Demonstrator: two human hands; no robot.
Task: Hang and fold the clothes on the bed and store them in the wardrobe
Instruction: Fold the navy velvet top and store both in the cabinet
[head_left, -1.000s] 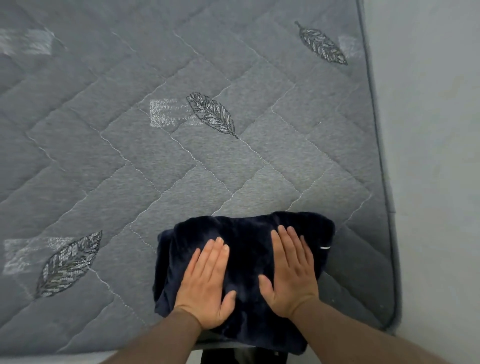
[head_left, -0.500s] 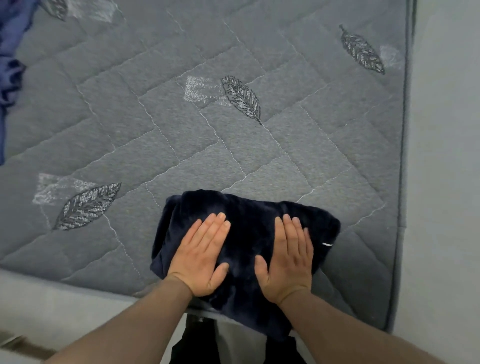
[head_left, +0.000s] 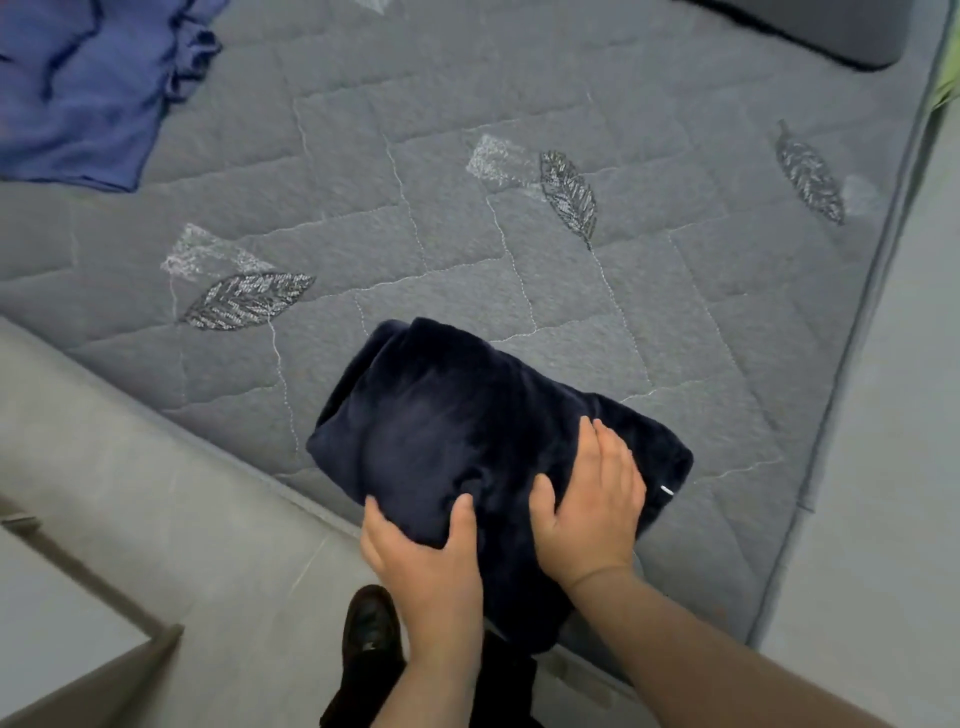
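A folded dark navy garment (head_left: 457, 415) is seen at the near right part of the bed (head_left: 519, 104), with its near end carried over the mattress edge above the floor (head_left: 156, 519). The near left corner of the fold is held by the left hand (head_left: 421, 551): its grip is closed on the cloth, the thumb laid on top and the other fingers hidden beneath the bundle. The right hand (head_left: 592, 509) is laid flat on top of the garment towards its right side; its grip is open, with the fingers kept together and nearly straight, the thumb spread to the left, and nothing enclosed. A small white mark (head_left: 666, 489) is shown on the cloth just to the right of that hand. A crumpled blue garment (head_left: 78, 88) is spread on the bed at the far left, well apart from the folded one. A dark grey cushion-like thing (head_left: 831, 26) is cut off at the far right. A black shoe (head_left: 371, 629) is seen on the floor below the left hand.
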